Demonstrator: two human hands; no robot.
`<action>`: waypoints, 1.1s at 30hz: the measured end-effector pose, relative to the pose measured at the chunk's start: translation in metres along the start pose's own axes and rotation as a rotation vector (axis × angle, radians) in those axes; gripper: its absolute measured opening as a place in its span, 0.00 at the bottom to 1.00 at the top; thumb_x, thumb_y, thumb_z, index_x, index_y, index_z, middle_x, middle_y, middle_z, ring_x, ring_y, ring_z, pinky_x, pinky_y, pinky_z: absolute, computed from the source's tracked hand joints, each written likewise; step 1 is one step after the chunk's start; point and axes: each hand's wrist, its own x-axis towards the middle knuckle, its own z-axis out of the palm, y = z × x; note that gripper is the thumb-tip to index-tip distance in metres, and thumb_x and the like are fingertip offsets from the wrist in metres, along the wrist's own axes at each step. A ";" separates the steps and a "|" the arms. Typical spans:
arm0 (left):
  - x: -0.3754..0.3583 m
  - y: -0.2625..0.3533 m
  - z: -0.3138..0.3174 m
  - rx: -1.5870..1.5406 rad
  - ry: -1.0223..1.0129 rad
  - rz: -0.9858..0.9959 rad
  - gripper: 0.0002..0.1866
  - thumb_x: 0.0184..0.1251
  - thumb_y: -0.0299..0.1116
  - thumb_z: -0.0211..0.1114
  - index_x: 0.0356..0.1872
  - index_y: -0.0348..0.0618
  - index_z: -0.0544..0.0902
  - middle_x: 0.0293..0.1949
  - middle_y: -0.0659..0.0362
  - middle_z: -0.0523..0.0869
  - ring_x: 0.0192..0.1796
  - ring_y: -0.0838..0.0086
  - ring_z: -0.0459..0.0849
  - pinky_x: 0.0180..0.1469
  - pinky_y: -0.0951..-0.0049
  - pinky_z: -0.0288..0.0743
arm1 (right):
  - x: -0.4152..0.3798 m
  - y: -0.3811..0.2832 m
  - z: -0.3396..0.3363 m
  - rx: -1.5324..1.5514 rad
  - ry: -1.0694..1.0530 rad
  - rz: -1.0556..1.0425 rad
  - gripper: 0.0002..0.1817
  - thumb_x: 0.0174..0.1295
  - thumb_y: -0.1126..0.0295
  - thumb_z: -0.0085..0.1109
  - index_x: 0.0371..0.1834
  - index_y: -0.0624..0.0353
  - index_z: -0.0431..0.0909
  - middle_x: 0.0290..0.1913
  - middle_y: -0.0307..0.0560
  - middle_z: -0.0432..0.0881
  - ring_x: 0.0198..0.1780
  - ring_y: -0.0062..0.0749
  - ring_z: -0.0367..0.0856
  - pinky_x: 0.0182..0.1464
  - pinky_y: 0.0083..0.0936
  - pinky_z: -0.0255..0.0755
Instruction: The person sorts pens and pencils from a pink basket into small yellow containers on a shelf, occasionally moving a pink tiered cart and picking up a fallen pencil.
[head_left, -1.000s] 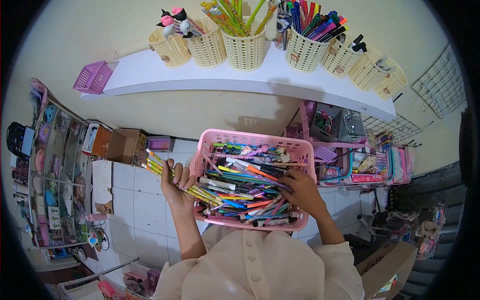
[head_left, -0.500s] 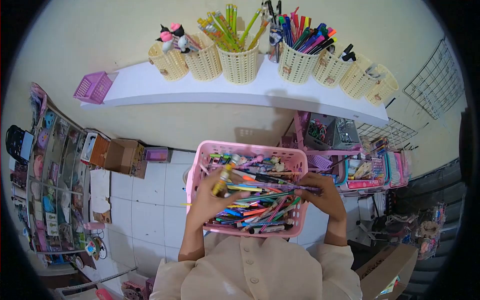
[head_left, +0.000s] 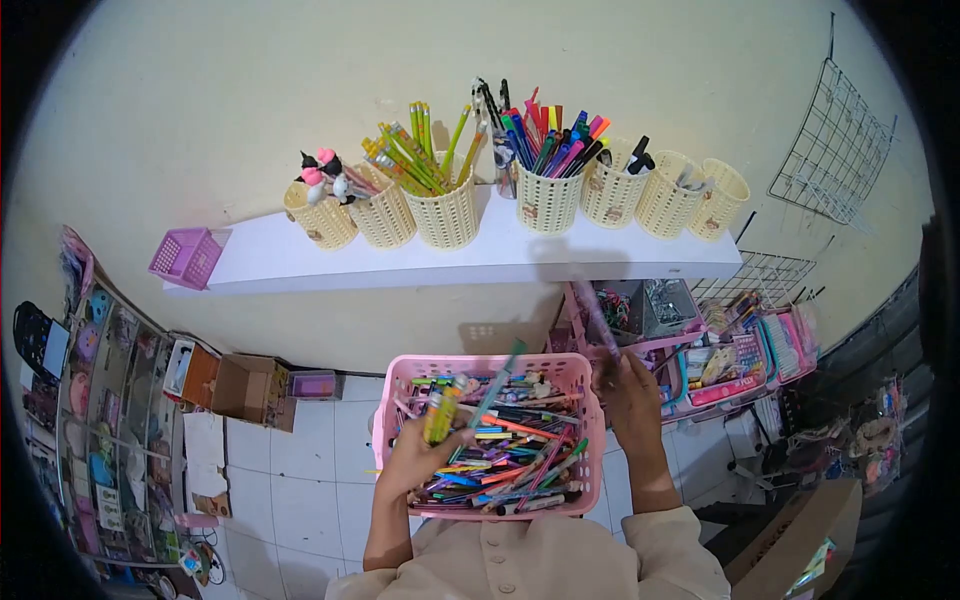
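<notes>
A pink basket [head_left: 594, 440] full of mixed pens and pencils [head_left: 520, 470] stands in front of me. My left hand [head_left: 410, 462] is closed over the basket's left side, around a small bunch of yellow pencils [head_left: 440, 415]. A teal pencil or pen [head_left: 493, 388] slants up from the thumb side of that hand. Beyond the basket's right rim, my right hand [head_left: 635, 400] grips a slim purple pen [head_left: 597, 318] that points upward. Motion blurs this pen and the fingertips.
A white wall shelf [head_left: 330, 262] carries several cream cups, among them one of yellow pencils [head_left: 447, 218] and one of coloured pens [head_left: 548, 203]. A purple basket [head_left: 186, 258] sits at its left end. Stocked baskets [head_left: 725, 385] stand right; a cardboard box [head_left: 255, 390] lies left.
My right hand has moved right, out of the basket, with the purple pen now raised upright. The teal pencil now sticks up at my left hand. The view has tilted upward.
</notes>
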 end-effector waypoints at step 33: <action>0.231 0.133 0.037 0.212 0.719 0.855 0.10 0.46 0.28 0.63 0.27 0.32 0.77 0.21 0.50 0.80 0.23 0.64 0.78 0.27 0.71 0.69 | 0.073 -0.078 -0.061 -0.178 0.600 -0.641 0.14 0.59 0.64 0.44 0.43 0.63 0.65 0.32 0.41 0.72 0.34 0.21 0.71 0.31 0.18 0.65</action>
